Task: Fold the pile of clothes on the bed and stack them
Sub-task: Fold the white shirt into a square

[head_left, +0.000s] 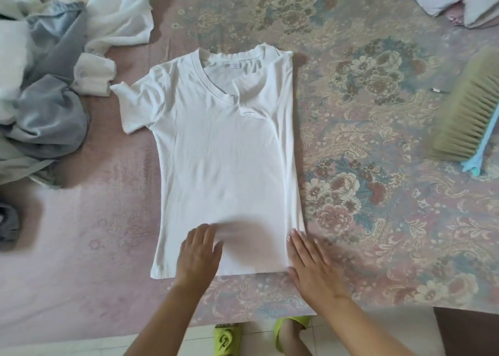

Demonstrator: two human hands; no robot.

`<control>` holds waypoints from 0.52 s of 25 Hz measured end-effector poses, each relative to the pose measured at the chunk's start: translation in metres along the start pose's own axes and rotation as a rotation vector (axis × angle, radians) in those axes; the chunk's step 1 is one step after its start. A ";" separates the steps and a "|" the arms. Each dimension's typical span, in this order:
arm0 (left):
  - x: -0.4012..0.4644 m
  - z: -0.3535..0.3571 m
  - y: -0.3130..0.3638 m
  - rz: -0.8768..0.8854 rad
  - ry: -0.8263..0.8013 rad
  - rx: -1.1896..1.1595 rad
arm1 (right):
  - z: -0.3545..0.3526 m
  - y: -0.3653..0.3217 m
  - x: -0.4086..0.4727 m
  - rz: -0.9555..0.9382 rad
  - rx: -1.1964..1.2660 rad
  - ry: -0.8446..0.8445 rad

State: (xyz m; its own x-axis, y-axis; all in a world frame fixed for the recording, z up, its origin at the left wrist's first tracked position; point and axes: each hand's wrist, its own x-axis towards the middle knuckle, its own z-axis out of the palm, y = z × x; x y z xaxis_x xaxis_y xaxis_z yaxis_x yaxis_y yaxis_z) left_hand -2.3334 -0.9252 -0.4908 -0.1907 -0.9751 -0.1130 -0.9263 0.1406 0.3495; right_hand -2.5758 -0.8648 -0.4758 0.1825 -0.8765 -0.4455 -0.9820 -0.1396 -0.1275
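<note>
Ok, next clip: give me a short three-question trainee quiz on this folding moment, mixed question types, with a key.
1. True or false: the right side of the white T-shirt is already folded inward.
2. Multiple choice: the brush lies A) on the unfolded clothes pile, B) on the bedspread right of the shirt, C) under the shirt.
3. Fill in: the left hand and right hand both lie flat near the shirt's ____.

Key: 1 true; 2 B; 3 hem (bottom edge).
</note>
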 end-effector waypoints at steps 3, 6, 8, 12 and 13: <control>-0.006 -0.021 -0.061 0.072 -0.261 0.252 | -0.009 -0.022 0.015 0.010 0.052 -0.054; -0.029 -0.019 -0.085 0.181 -0.380 0.277 | -0.016 -0.061 0.049 -0.067 0.088 -0.010; -0.023 -0.025 -0.091 0.231 -0.253 0.156 | -0.030 -0.094 0.079 -0.094 0.088 0.043; 0.081 -0.065 -0.132 0.020 0.204 -0.200 | -0.030 -0.183 0.127 -0.093 0.075 0.180; 0.117 -0.079 -0.148 -0.144 0.211 -0.294 | -0.022 -0.205 0.132 -0.036 0.076 0.177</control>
State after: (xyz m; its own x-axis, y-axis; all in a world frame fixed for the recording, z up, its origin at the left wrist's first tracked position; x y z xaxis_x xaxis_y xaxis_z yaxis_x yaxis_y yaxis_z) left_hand -2.1932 -1.0731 -0.4825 0.0335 -0.9994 0.0025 -0.8000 -0.0253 0.5995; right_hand -2.3513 -0.9619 -0.4890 0.1997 -0.9397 -0.2777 -0.9671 -0.1434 -0.2101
